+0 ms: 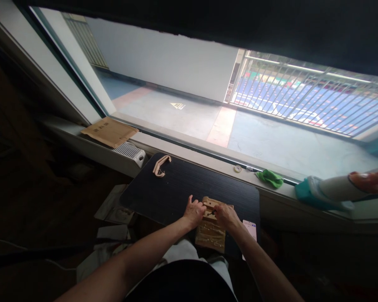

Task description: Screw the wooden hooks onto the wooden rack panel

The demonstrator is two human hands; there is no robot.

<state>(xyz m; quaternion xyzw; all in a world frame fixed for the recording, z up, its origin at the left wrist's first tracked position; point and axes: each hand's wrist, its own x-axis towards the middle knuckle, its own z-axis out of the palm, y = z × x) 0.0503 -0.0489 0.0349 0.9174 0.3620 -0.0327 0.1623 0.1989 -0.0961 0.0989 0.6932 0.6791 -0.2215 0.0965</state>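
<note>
Near the table's front edge, a light wooden piece (210, 201) with a dark hole lies in front of me. My left hand (195, 212) is closed on its left side, with one finger raised away. From the right, my right hand (226, 216) closes around a small dark tool (211, 212), whose thin end reaches over the wood; its exact kind is too small to tell. Below both hands is a brown, shiny packet (210, 236) with small pale bits on it. A curved wooden piece (159, 166) rests apart at the table's far left corner.
The dark table (189, 178) stands against the window sill. A phone (250, 230) lies under my right forearm. On the sill are a tape roll (237, 169), a green cloth (271, 178) and a teal container (311, 192). A brown envelope (111, 131) lies at left.
</note>
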